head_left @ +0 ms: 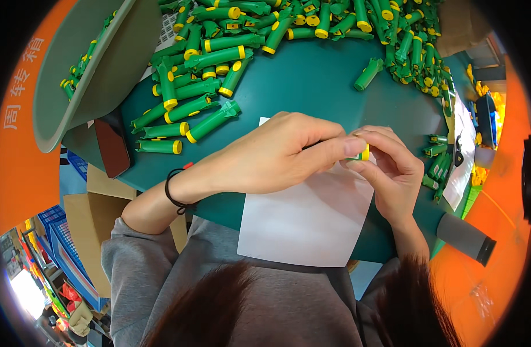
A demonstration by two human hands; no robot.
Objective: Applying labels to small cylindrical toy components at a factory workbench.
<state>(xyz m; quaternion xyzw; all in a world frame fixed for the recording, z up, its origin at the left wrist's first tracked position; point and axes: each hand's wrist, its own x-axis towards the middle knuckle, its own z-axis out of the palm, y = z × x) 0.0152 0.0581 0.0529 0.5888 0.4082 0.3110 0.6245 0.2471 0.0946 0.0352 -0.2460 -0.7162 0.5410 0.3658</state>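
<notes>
My left hand [294,151] and my right hand [397,168] meet over the table's near side, fingertips closed on one small green tube with a yellow end [365,152]. Only the yellow end and a sliver of green show; the fingers hide the rest. Under the hands lies a white sheet of paper [300,228], which reaches over the near table edge toward my lap. Left of my left hand is a loose group of green tubes with yellow ends [190,110]. One single green tube [369,74] lies apart, beyond my hands.
A large heap of similar tubes [329,17] covers the far side. At left a grey bin [98,87] leans over the table, near a dark phone-like slab [112,144]. To the right are several tubes [439,162] and a grey cylinder [465,238]. A cardboard box [92,225] stands lower left.
</notes>
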